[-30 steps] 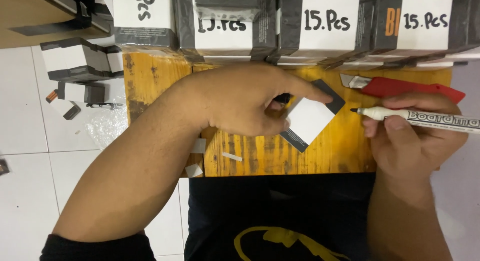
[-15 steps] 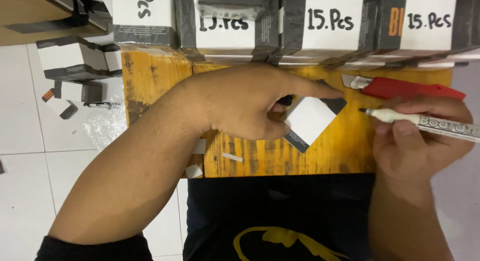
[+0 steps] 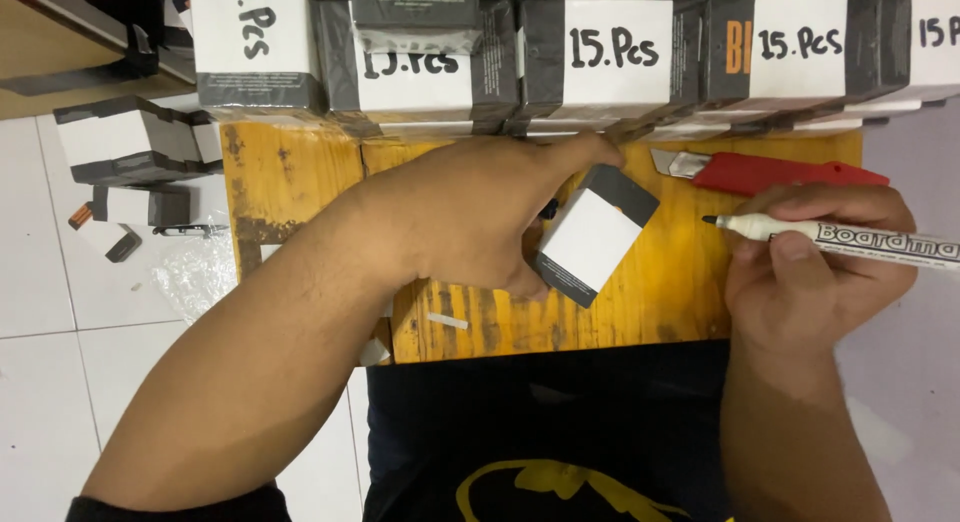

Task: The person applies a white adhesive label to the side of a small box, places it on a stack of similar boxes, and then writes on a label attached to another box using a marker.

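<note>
Near middle of wooden worktop (image 3: 300,172): left hand (image 3: 480,217) closed around small black box with blank white label (image 3: 592,237), box tilted, one corner on wood. Right hand (image 3: 810,272) near right edge, fingers gripping white marker (image 3: 850,237), tip toward box, not touching. Red utility knife (image 3: 770,170) lies just behind. Along back edge: row of labelled black boxes (image 3: 610,52), contents hidden.

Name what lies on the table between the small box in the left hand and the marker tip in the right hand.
Nothing: in the head view, only bare wooden table separates the small box from the marker tip.
</note>
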